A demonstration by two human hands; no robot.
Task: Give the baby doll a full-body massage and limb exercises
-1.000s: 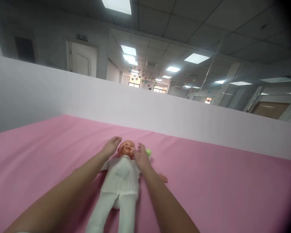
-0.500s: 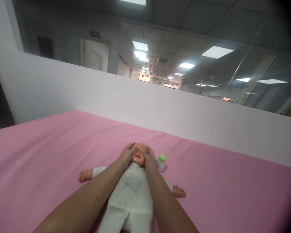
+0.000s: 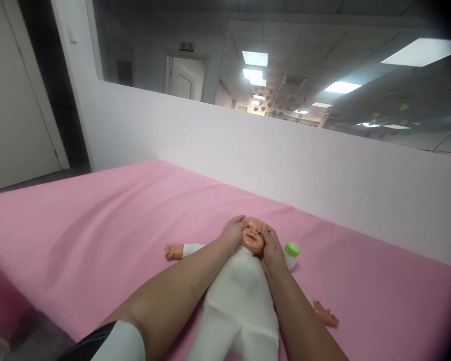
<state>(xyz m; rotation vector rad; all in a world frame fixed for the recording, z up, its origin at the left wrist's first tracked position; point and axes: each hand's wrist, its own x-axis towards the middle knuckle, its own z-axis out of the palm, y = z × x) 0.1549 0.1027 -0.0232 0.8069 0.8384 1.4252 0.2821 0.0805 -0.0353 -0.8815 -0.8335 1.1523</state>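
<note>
Carrier: flat, wide surface under a pink sheet point(image 3: 113, 215); build beneath the sheet not visible.
Sheet condition: shallow creases across the left part; smoother on the right.
Doll point(image 3: 244, 296): on its back, face up, white clothing; head toward the far side, legs toward the near side.
Doll arms: spread outward, one to the left, one to the right.
Lidded container point(image 3: 291, 253): upright, right of the doll's head and near it; green lid on top, whitish body partly hidden.
</note>
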